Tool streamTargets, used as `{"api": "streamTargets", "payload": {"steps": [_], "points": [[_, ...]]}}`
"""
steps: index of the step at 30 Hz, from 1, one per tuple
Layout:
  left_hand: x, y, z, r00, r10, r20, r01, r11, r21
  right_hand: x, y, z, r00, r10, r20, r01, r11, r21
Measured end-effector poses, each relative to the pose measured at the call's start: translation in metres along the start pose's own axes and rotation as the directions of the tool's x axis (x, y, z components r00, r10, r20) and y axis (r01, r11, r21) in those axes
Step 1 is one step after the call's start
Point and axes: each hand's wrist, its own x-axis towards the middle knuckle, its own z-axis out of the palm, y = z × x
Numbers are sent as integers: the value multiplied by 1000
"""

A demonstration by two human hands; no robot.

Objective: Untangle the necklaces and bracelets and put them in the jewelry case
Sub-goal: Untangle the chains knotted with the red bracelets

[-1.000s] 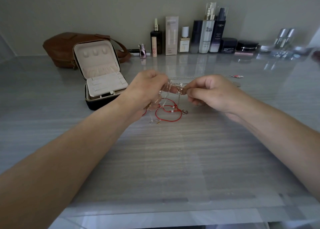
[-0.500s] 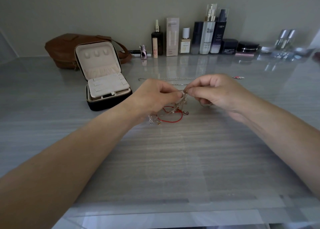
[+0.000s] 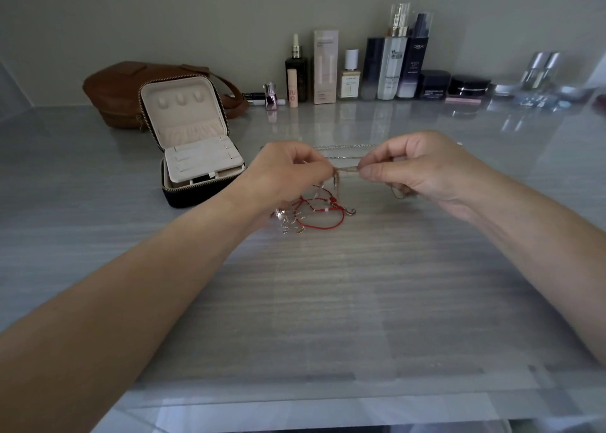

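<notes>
My left hand (image 3: 288, 173) and my right hand (image 3: 416, 167) pinch a thin pale chain (image 3: 347, 169) stretched between their fingertips, a little above the table. Below them a tangle of jewellery (image 3: 314, 211) lies on the table: a red cord bracelet, thin chains and small charms, with strands rising to my left hand. A loop of chain hangs under my right hand. A silver necklace (image 3: 344, 146) lies stretched out on the table behind my hands. The jewelry case (image 3: 193, 144) stands open to the left, cream lining inside, its lid upright.
A brown leather bag (image 3: 121, 88) sits behind the case. Several cosmetic bottles, boxes and jars (image 3: 387, 69) line the back wall. Shiny items (image 3: 537, 82) lie at the far right. The grey table (image 3: 328, 301) stretches toward me.
Both hands lowered slightly and drew a little apart, pulling the pale chain taut between them. The red cord tangle settled onto the table below.
</notes>
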Motion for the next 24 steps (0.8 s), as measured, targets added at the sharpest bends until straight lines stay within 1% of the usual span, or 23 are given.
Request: {"api": "streamTargets", "payload": {"steps": [3,7,11,14,19,21,24], "points": [[3,-1,0,999,-48,-10,47,997,-67,-2,-1,0,1000,7,-5,-8,994,-110],[4,-2,0,996,-89,4,89,992,-90,-3,-1,3,1000,-8,23,13,974,-224],[4,-3,-1,996,-87,17,88,992,-90,-3,0,1,999,-19,27,24,980,-198],[4,-3,0,996,-89,30,92,993,-77,-6,-2,1,998,-51,48,60,980,-191],[2,-3,2,998,-59,23,60,995,-80,-8,-7,2,995,-103,-15,100,988,-117],[1,-1,2,998,-63,15,65,993,-102,-8,-7,2,995,-96,-28,92,988,-120],[0,1,2,997,-74,-17,70,986,-151,-7,-6,4,999,-35,-28,30,989,-146]]}}
